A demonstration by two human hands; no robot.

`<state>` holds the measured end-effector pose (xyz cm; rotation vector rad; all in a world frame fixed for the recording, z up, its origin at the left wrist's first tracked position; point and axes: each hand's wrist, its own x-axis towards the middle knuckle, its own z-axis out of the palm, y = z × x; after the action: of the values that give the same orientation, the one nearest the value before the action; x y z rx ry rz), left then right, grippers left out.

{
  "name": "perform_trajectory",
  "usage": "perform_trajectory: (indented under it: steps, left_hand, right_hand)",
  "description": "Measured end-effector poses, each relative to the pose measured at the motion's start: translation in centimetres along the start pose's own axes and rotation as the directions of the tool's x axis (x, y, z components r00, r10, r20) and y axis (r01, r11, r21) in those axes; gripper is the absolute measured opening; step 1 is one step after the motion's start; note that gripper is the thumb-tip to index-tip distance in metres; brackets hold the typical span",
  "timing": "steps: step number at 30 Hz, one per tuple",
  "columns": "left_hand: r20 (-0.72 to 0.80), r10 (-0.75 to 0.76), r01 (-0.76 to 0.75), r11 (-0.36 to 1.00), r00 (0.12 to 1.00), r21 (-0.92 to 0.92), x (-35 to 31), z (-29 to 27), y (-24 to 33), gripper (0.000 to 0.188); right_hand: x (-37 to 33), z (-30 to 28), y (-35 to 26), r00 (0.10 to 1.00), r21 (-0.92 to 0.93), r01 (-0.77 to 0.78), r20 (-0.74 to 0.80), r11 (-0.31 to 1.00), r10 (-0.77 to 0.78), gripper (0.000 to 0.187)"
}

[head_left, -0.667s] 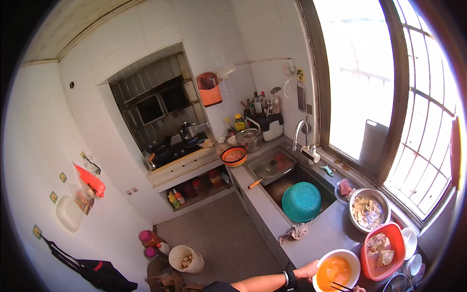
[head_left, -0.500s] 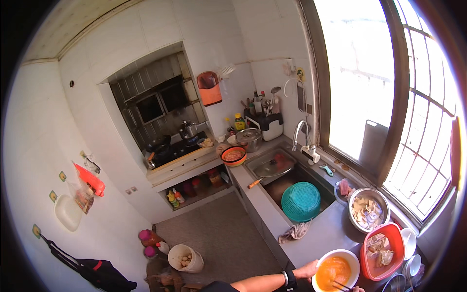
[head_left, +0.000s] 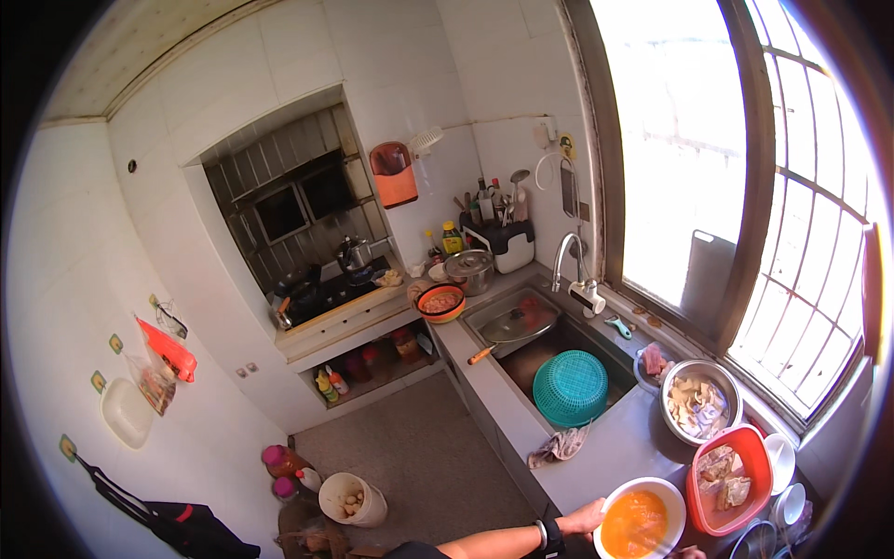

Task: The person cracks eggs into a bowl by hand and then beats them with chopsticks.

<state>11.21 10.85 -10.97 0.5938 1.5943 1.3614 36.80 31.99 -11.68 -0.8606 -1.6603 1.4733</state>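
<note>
My left hand [head_left: 585,518] grips the left rim of a white bowl [head_left: 672,504] on the counter. Orange-yellow liquid that looks like beaten egg [head_left: 635,524] fills it. Only a bit of my right hand [head_left: 687,552] shows at the lower edge of the picture, just right of the bowl. Its fingers are closed on chopsticks, which barely show now at the bowl's near side. Touching distance from the bowl, on its right, is a red square basin [head_left: 765,475] with pale chunks of food [head_left: 724,477] in it.
Behind the basin stands a steel bowl [head_left: 667,405] of pale food pieces. A teal colander [head_left: 570,389] sits in the sink [head_left: 521,365] under the faucet [head_left: 562,253]. A crumpled cloth [head_left: 559,447] lies on the counter edge. White bowls [head_left: 780,464] line the right side. A white bucket [head_left: 372,508] stands on the floor.
The chopsticks, plainly seen in the liquid before, have drawn toward the near rim and nearly out of sight. The whole view has shifted slightly. My left hand keeps its hold on the bowl.
</note>
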Motion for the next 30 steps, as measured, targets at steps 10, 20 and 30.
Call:
perform_trajectory:
  steps: [10, 20, 30]
  left_hand:
    - [-0.035, 0.055, -0.057, 0.997, 0.998, -0.047, -0.6, 0.6, -0.1, 0.033]
    - [0.145, 0.204, -0.216, 0.974, 0.968, 0.071, 1.3, 0.0, -1.3, 0.036]
    - [-0.056, -0.099, 0.099, 0.995, 0.994, 0.003, -0.4, -0.9, -0.5, 0.031]
  right_hand:
    - [-1.3, 0.0, 0.1, 0.961, -0.001, -0.231, 0.153, 0.973, 0.228, 0.021]
    - [-1.1, 1.8, -1.8, 0.989, 0.219, -0.090, -0.100, 0.972, 0.114, 0.017]
    - [-2.2, 3.7, -4.7, 0.957, 0.259, -0.290, 0.047, 0.921, 0.288, 0.017]
